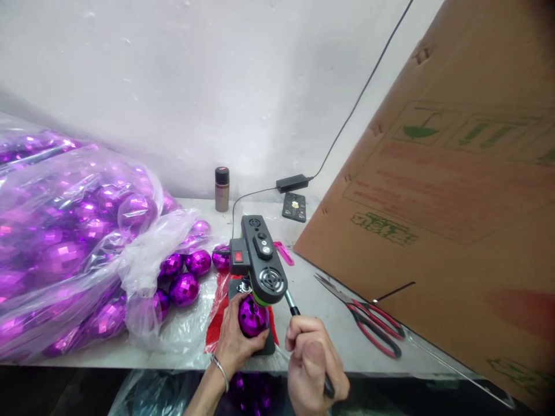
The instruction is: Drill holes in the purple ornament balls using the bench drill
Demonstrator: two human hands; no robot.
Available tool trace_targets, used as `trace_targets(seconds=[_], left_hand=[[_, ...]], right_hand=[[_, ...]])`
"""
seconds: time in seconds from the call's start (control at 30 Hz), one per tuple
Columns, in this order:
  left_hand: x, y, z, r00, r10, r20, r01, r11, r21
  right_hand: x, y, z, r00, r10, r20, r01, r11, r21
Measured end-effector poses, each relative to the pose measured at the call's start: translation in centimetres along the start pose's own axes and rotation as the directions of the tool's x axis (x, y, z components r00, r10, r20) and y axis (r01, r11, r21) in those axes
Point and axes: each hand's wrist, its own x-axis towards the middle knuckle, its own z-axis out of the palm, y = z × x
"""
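A shiny purple faceted ball (pixel 253 317) sits under the front end of a black bench machine (pixel 265 260) with a red switch. My left hand (pixel 236 335) has its fingers and thumb wrapped round the ball from the left and front. My right hand (pixel 315 364) is closed round the black grip of the machine's lever (pixel 291 301), to the right of the ball. Part of the machine's dark base (pixel 269 344) shows beneath the ball. Red material (pixel 214 323) lies under and beside the base. The top of the ball is partly hidden by the machine head.
On the left, a large clear plastic bag (pixel 143 271) holds many purple balls, several loose ones (pixel 184 289) at its mouth. Red-handled scissors (pixel 368 318) lie right, against a big cardboard box (pixel 433 219). Behind stand a small bottle (pixel 222 190), a power adapter (pixel 292 183) and a phone-like black slab (pixel 294 208).
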Motion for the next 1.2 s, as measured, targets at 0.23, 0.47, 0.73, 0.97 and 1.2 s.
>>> trace_targets(seconds=[0.23, 0.47, 0.73, 0.97, 1.2], left_hand=[[0.1, 0.1, 0.3, 1.000, -0.010, -0.006, 0.010, 1.000, -0.022], [0.2, 0.2, 0.3, 1.000, -0.009, -0.002, 0.009, 0.999, -0.033], [0.2, 0.7, 0.0, 1.000, -0.023, 0.002, 0.023, 0.999, -0.030], [0.3, 0.5, 0.3, 0.998, -0.052, 0.031, 0.053, 0.998, -0.028], [0.4, 0.6, 0.2, 0.997, -0.065, 0.039, 0.067, 0.997, -0.033]], right_hand=[[0.1, 0.1, -0.1, 1.000, -0.010, 0.005, 0.010, 1.000, -0.002], [1.1, -0.4, 0.9, 0.997, -0.055, -0.062, 0.056, 0.998, 0.005], [1.7, -0.9, 1.5, 0.992, -0.071, -0.103, 0.072, 0.997, 0.000], [2.3, -1.4, 2.1, 0.985, -0.066, -0.159, 0.069, 0.997, 0.018], [2.3, -1.3, 2.1, 0.986, -0.061, -0.155, 0.066, 0.997, 0.031]])
